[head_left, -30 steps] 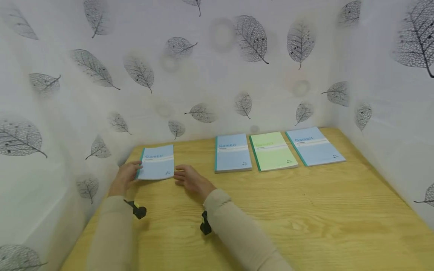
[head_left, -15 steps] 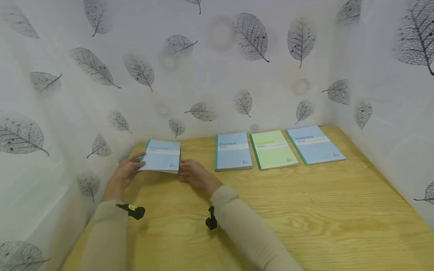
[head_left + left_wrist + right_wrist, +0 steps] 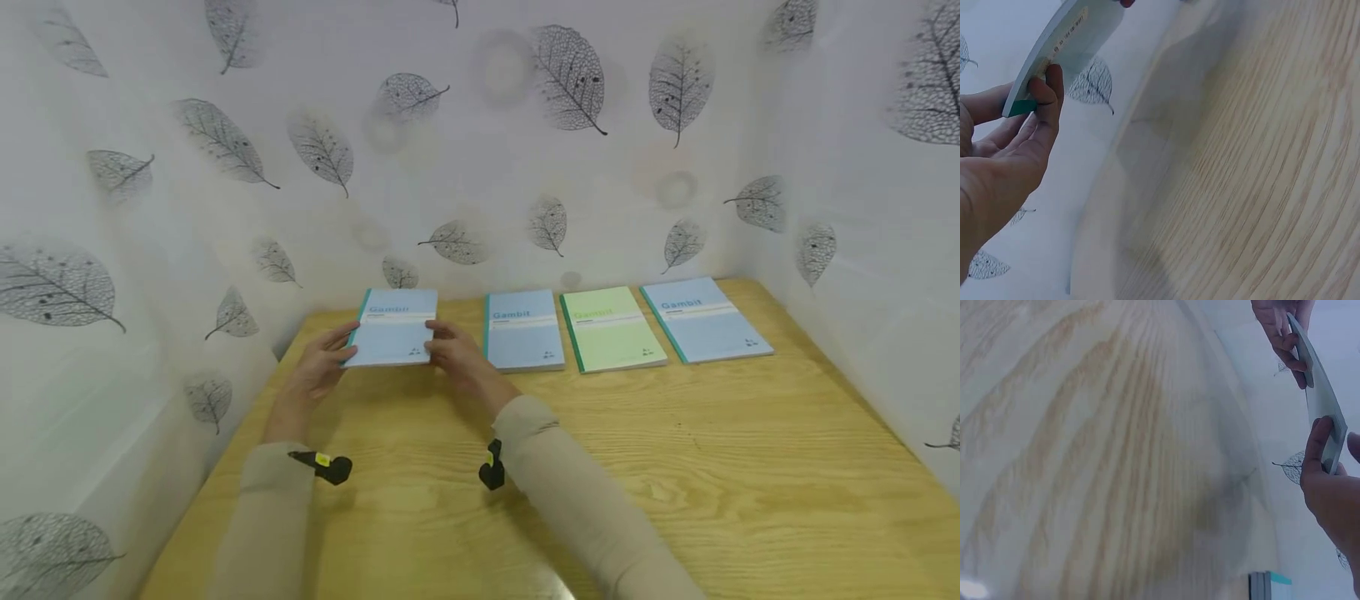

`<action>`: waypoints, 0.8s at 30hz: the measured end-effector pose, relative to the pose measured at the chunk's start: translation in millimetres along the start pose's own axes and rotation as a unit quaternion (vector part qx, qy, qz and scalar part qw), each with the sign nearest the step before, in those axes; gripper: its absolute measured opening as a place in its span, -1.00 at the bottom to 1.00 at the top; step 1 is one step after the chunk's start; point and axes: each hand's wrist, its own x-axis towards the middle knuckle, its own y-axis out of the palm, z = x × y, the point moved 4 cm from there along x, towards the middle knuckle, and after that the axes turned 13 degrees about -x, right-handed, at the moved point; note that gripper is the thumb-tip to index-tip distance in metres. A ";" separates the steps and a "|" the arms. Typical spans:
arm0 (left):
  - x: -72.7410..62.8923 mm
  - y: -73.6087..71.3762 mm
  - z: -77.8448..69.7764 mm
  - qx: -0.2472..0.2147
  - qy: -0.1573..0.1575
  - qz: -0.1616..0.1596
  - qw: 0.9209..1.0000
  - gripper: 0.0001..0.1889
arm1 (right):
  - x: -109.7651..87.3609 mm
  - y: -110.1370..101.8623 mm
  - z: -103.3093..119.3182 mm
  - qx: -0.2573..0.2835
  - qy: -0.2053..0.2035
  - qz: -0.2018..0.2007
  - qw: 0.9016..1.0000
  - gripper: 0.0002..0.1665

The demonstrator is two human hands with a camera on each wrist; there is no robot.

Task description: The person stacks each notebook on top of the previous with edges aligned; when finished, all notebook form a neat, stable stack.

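Note:
A thin blue notebook [image 3: 395, 327] with a teal spine and "Gambit" on its cover is held up off the table between both hands. My left hand [image 3: 318, 367] grips its spine side, thumb on the cover and fingers underneath. At the opposite edge my right hand [image 3: 461, 354] pinches it the same way. In the left wrist view the notebook [image 3: 1063, 53] shows its back with a barcode label, my left hand [image 3: 1016, 134] curled at the teal corner. The right wrist view has the notebook [image 3: 1325, 403] edge-on, with my right hand [image 3: 1335, 487] at its nearer end.
To the right, a blue notebook [image 3: 522, 331], a green notebook [image 3: 613, 329] and another blue notebook [image 3: 705, 320] lie in a row along the back of the wooden table [image 3: 675, 467]. Leaf-patterned white sheeting [image 3: 480, 150] rises behind and at both sides.
The notebook has risen off the table and shifted right, toward the row. My right hand, first beside its edge, now grips it. Both arms moved right with it.

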 end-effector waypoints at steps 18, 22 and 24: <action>37.6 98.1 33.0 -0.078 -0.012 -0.005 0.997 -0.35 | -21.3 -83.3 43.3 0.036 -0.014 -0.122 0.992 -0.23; 45.7 121.4 48.9 -0.089 -0.028 -0.025 0.995 -0.37 | -28.0 -103.9 43.0 0.074 -0.010 -0.157 0.985 -0.21; 48.7 131.7 57.2 -0.087 -0.033 -0.027 0.995 -0.38 | -32.3 -113.7 41.4 0.083 -0.003 -0.174 0.981 -0.20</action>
